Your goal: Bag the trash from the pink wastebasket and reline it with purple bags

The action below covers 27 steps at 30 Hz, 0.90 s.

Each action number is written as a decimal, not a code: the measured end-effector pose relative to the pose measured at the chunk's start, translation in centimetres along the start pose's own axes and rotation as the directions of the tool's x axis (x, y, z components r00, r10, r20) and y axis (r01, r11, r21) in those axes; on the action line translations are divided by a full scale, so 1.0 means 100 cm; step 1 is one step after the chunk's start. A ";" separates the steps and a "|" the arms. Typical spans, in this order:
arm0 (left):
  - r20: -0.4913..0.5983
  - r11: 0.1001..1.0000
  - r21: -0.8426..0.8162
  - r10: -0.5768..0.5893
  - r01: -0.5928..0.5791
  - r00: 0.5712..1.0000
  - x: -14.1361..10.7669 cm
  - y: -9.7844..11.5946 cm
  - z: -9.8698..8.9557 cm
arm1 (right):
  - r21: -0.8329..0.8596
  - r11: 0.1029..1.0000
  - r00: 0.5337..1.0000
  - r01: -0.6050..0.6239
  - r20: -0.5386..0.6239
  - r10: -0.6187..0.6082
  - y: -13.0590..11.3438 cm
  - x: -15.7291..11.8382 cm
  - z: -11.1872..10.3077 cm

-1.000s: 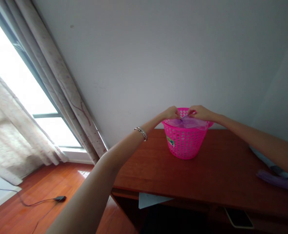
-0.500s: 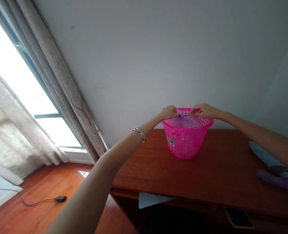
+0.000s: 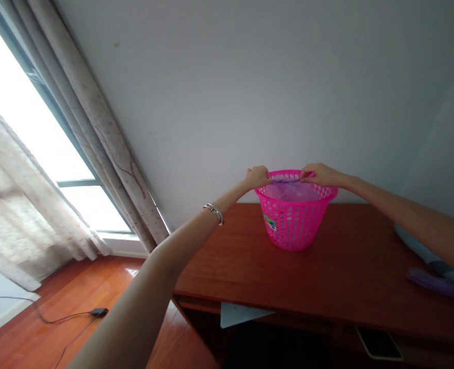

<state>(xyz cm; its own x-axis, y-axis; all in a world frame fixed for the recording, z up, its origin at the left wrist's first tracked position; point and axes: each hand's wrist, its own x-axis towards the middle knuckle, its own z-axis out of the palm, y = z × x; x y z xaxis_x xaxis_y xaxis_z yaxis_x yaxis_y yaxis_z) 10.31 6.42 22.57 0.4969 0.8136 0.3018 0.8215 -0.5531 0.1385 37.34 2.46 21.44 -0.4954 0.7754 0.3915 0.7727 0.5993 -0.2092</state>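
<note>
Working from left to right, we note a sheer curtain (image 3: 17,205) and a heavier patterned curtain (image 3: 96,136) beside a bright window (image 3: 31,89). Below them, a black cable (image 3: 63,318) lies on the wooden floor (image 3: 83,287).

We find the left hand (image 3: 256,177), with a silver bracelet (image 3: 213,213) on the wrist, closed in a pinch at the far rim of a pink plastic basket (image 3: 294,225). It has hold of one side of the gathered edge of a purple plastic bag (image 3: 291,191). The bag sits inside the basket, with its edge drawn into a taut line across the opening. The right hand (image 3: 321,175) is closed in the same way on the other side of that edge, so the hands stand only a short way apart.

The basket stands upright on the worktop (image 3: 346,266), near the wall (image 3: 250,92). We judge the bag light, soft and easily torn, so we would take it by the gathered edge rather than by the thin middle. We judge the basket light and fairly stiff, with its rim the firmest hold (the perforated wall may flex).

At the far right of the worktop lie a blue-grey roll (image 3: 419,251) and a purple bundle (image 3: 440,284).
</note>
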 end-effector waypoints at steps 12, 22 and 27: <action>-0.018 0.869 -0.421 0.278 -0.259 0.961 0.001 0.017 0.007 | 0.059 0.998 0.993 0.003 -0.117 0.004 -0.012 0.010 -0.003; -0.039 0.729 -0.674 0.128 -0.120 0.991 0.000 -0.004 0.006 | 0.060 0.992 0.985 -0.116 -0.120 0.122 -0.006 -0.011 -0.012; 0.055 0.690 -0.716 0.204 -0.104 0.977 -0.004 0.005 0.006 | 0.183 0.966 0.966 -0.183 -0.148 0.211 -0.004 -0.008 -0.008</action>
<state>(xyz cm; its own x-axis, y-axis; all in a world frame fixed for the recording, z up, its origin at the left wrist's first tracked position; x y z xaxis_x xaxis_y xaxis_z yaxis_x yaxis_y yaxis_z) 10.66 5.89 21.98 0.6689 0.6922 0.2710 0.3153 -0.5943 0.7398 37.73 1.40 21.91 -0.2565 0.8465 0.4664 0.7646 0.4729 -0.4378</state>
